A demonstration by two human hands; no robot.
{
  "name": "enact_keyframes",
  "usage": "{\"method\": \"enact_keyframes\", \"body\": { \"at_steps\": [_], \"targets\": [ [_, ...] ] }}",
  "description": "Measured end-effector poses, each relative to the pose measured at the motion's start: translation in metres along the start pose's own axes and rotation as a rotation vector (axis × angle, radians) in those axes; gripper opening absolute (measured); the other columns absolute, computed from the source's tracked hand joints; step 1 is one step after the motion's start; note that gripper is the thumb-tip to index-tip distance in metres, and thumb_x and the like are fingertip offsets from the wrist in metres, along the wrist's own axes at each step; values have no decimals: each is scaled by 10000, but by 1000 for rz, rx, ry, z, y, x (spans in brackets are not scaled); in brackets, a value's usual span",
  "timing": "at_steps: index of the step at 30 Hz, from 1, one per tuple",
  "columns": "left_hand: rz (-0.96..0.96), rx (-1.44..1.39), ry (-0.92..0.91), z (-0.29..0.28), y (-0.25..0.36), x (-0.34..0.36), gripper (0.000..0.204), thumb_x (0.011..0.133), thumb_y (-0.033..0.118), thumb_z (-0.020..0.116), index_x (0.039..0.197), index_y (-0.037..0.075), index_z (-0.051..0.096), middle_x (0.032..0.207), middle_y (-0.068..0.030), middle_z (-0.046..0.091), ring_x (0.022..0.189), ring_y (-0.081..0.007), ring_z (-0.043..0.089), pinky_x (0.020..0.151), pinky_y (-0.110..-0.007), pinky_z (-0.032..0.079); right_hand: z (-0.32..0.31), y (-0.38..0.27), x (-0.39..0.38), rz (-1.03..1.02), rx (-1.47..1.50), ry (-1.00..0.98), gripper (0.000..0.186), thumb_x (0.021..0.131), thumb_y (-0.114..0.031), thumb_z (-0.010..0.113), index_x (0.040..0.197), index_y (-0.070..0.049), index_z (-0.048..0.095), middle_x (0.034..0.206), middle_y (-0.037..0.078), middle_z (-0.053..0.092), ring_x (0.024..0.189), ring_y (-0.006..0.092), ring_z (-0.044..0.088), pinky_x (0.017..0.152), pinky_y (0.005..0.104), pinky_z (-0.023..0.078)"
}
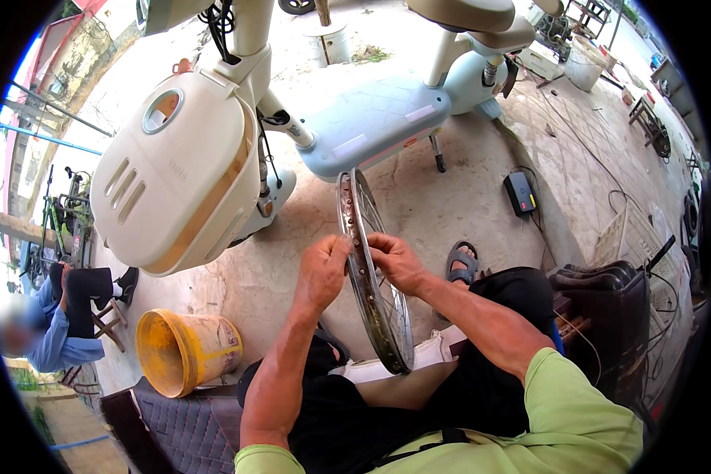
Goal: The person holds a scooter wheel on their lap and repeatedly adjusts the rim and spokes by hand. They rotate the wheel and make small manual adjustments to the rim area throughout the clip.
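Note:
A bare spoked wheel (380,316) without a tyre stands upright between my knees, its worn metal rim seen almost edge-on. My left hand (321,272) grips it at the left edge, fingers closed, thumb near the row of spoke holes. On the other side, my right hand (397,262) closes its fingers at the rim and spokes. Any small part between the fingertips is too hidden to make out. The wheel's lower end rests close to a white and tan piece (407,370) across my lap.
Ahead stands a cream and pale-blue electric scooter (371,118). A yellow-stained bucket (189,347) lies tipped at left, near a seated person (51,316). A black charger box (520,193) with a cable lies right. A dark padded seat (600,308) stands beside my right leg.

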State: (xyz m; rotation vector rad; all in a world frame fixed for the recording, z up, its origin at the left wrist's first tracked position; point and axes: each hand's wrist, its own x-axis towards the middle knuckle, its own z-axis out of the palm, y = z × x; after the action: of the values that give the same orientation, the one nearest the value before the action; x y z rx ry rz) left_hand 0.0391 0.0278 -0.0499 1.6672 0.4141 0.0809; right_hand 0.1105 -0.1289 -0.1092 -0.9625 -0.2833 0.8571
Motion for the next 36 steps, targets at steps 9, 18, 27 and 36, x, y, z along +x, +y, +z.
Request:
{"method": "enact_keyframes", "body": {
  "at_steps": [9,18,27,36],
  "targets": [
    [-44,-30,19,-2,-2,-2,437,1027,345,553,748,9,566,639,22,509,602,-66,445,532,-274,369,7,1,2,-45,84,19,224,986,-202,664,1141,-42,641,929,-23,647,781,53,560,677,220,469],
    [-67,-103,-7,-2,-4,0,413,1031,333,548,782,7,597,657,21,524,611,-68,454,547,-264,378,-5,0,10,20,-24,-90,207,997,-250,649,1107,-75,647,885,-50,620,732,42,514,661,201,424],
    [-60,-90,-18,-3,-6,0,428,1032,325,547,748,7,581,657,13,531,612,-73,459,553,-267,384,0,0,5,-22,18,-68,210,1004,-263,637,1116,-85,633,899,-54,619,765,39,523,685,213,439],
    [-64,-91,-22,-2,-2,-2,438,1030,339,553,745,8,579,652,14,522,608,-71,451,547,-266,380,-6,-3,7,43,-3,-115,219,1025,-260,603,1140,-77,637,897,-52,614,779,49,522,715,215,446]
  ]
}}
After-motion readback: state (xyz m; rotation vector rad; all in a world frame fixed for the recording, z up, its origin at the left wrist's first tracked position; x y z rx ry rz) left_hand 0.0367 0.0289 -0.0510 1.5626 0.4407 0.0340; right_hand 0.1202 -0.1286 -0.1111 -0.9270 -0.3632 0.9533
